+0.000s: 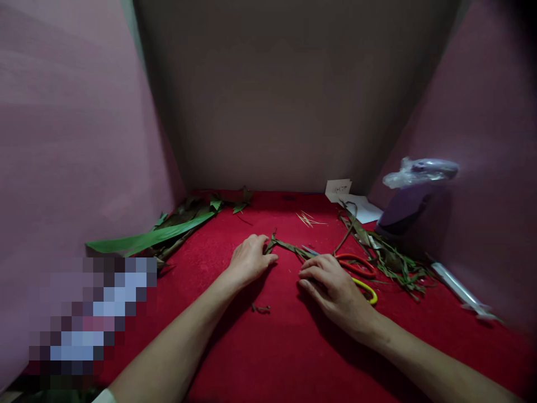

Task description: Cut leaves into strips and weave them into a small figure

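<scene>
A thin, twisted strip of dried leaf (287,245) stretches between my two hands just above the red cloth. My left hand (250,261) pinches its left end, where a small knot-like tuft sticks up. The other end runs to the fingers of my right hand (331,285), which are curled and pressed together at the strip; their exact grip is partly hidden. Beside and partly behind that hand lie scissors (358,265) with one red and one yellow handle loop. A small dark scrap of leaf (260,309) rests nearer to me.
Toothpick-like sticks (308,219) lie at the back. Leaf scraps (398,260) heap at right, near a clear wrapped tube (461,291) and a purple plastic-wrapped object (409,196). White papers (363,208) sit behind. A long green leaf (155,235) lies at left, beside a blurred-out patch.
</scene>
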Demonstrator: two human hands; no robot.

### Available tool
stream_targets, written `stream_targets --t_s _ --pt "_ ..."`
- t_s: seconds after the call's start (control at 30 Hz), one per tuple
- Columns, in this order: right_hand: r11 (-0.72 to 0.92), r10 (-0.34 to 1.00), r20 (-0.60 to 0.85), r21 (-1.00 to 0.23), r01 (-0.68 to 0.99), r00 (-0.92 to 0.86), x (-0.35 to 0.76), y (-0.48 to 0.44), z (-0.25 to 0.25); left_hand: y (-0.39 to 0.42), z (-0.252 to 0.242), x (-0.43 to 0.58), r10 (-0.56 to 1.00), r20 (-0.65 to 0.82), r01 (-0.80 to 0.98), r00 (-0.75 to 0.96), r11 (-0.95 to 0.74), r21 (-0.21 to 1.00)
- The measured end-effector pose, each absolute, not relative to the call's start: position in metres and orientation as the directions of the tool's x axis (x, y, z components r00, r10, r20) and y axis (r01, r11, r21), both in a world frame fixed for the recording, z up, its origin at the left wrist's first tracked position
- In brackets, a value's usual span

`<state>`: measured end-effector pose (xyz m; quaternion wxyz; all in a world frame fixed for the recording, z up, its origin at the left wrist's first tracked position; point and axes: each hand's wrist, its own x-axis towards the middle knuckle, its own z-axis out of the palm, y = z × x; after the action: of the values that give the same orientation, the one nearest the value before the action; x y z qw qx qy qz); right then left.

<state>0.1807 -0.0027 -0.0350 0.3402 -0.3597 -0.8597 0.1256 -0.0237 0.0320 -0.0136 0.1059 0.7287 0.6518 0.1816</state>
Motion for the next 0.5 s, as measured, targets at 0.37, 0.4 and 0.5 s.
stream_targets --t_s 0.37,0.4,0.5 --pt "0.707 0.706 0.503 -0.46 0.537 -0.498 0.181 -0.001 -0.035 0.036 -0.018 -0.021 0.994 0.102 0.811 -0.041 -0.027 0.584" --pt "0.707 0.706 0.506 -0.456 0.541 -0.496 0.181 -0.001 -0.035 0.038 -0.019 -0.022 0.993 0.099 0.79 -0.058 -0.015 0.613" --pt "0.705 0.707 0.51 -0.45 0.549 -0.491 0.182 -0.001 -0.035 0.042 -0.02 -0.023 0.991 0.09 0.709 -0.104 0.011 0.705"
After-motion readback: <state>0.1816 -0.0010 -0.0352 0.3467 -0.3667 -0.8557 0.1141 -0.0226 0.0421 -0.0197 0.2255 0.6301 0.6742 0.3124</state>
